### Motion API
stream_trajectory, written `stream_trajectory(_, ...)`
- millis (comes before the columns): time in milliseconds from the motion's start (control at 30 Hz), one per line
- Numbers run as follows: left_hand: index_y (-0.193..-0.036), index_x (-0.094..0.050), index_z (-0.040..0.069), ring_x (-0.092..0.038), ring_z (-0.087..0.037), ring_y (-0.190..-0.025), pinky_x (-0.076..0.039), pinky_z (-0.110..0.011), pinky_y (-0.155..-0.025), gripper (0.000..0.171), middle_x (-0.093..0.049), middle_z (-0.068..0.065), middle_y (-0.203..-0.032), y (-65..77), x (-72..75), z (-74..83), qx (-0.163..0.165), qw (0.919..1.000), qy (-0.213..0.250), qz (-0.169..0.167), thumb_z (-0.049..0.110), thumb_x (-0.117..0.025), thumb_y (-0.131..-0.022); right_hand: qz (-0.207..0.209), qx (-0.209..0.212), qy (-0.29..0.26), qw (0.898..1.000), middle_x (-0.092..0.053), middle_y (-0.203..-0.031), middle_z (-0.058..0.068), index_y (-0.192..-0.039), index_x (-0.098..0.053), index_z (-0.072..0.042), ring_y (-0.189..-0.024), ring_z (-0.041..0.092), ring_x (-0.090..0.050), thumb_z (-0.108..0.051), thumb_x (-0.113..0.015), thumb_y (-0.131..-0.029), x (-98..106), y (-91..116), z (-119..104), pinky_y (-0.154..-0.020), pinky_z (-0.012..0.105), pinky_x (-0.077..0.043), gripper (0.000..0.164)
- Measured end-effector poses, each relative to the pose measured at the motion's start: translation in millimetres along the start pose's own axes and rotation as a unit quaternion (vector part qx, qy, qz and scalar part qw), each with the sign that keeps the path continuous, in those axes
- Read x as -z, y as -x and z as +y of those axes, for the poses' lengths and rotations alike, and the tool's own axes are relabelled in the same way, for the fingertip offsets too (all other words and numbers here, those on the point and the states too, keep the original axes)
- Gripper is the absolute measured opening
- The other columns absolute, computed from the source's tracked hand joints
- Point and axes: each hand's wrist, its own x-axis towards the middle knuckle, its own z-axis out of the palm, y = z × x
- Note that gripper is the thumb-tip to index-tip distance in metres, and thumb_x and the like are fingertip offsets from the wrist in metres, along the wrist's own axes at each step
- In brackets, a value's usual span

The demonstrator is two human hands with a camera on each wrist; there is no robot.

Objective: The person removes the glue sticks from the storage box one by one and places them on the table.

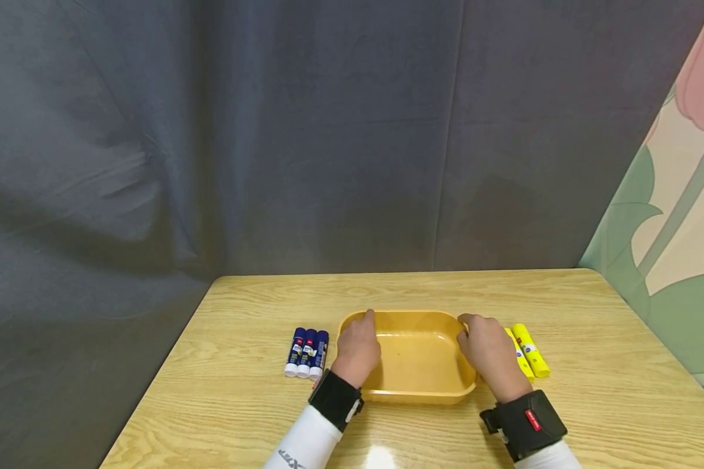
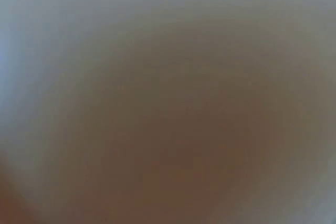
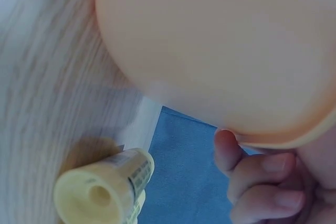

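Note:
A yellow plastic basin (image 1: pixel 420 365), shallow with rounded corners, sits in the middle of the wooden table with nothing in it. At its left rim my left hand (image 1: pixel 356 348) grips the edge. My right hand (image 1: pixel 493 352) holds the opposite rim; in the right wrist view its fingers (image 3: pixel 262 195) curl below the lip. Beside the left hand are three blue glue sticks (image 1: pixel 308 353) with white ends, lined up side by side. Yellow glue sticks (image 1: pixel 530 350) lie just beyond the right hand, which partly covers them. Only a brown-grey blur fills the left wrist view.
The wooden table (image 1: pixel 258 299) reaches back to a dark grey curtain (image 1: pixel 340 143). On the right stands a wall panel (image 1: pixel 680 234) painted with a pink flower and green leaves. Both wrists wear black straps (image 1: pixel 530 423) over white sleeves.

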Motion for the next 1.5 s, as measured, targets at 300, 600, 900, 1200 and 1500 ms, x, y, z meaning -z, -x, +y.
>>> stream_trajectory(300,-0.124,-0.055,0.004,-0.066,-0.028,-0.069,-0.051,-0.039,-0.053,0.038,-0.067,-0.019,-0.087,13.7,25.2,4.1,-0.02,0.999,0.037,0.01,0.0,-0.067,-0.088,-0.021,-0.012,-0.024,0.999,-0.063,-0.115,0.034,-0.126,-0.058,0.015,-0.078,0.027,-0.058,0.0,-0.058,-0.093,0.7,-1.1,0.1,-0.061,0.031,-0.048,0.036)
stream_trajectory(600,-0.131,-0.053,0.007,-0.06,-0.022,-0.066,-0.048,-0.034,-0.052,0.042,-0.066,-0.018,-0.091,31.8,55.3,0.1,-0.031,0.9959,0.083,0.021,0.007,-0.069,-0.092,-0.022,-0.012,-0.024,0.999,-0.063,-0.115,0.035,-0.126,-0.058,0.015,-0.079,0.028,-0.059,0.0,-0.058,-0.093,1.5,-1.0,0.6,-0.062,0.031,-0.049,0.036)
stream_trajectory(900,-0.139,-0.05,0.011,-0.06,-0.022,-0.075,-0.049,-0.034,-0.062,0.046,-0.066,-0.019,-0.106,50.4,89.0,-15.2,0.005,0.9926,0.121,0.015,0.012,-0.066,-0.096,-0.026,-0.012,-0.024,0.999,-0.062,-0.116,0.035,-0.127,-0.058,0.015,-0.079,0.027,-0.058,0.0,-0.057,-0.094,2.4,-0.1,0.8,-0.061,0.031,-0.047,0.037)
stream_trajectory(1200,-0.139,-0.05,0.011,-0.06,-0.02,-0.073,-0.052,-0.032,-0.063,0.046,-0.065,-0.016,-0.103,63.4,105.8,-30.4,0.031,0.9901,0.135,0.026,0.012,-0.065,-0.096,-0.028,-0.015,-0.021,0.999,-0.062,-0.116,0.034,-0.127,-0.058,0.015,-0.078,0.027,-0.058,-0.001,-0.058,-0.094,4.5,-0.2,2.0,-0.062,0.031,-0.048,0.037)
stream_trajectory(1500,-0.142,-0.048,0.012,-0.049,-0.017,-0.054,-0.04,-0.029,-0.05,0.049,-0.058,-0.006,-0.076,77.2,121.5,-47.4,0.05,0.9905,0.127,0.011,0.012,-0.065,-0.096,-0.025,-0.009,-0.029,0.999,-0.064,-0.11,0.032,-0.126,-0.059,0.014,-0.072,0.024,-0.056,-0.001,-0.056,-0.094,3.7,1.5,2.7,-0.056,0.029,-0.044,0.036)
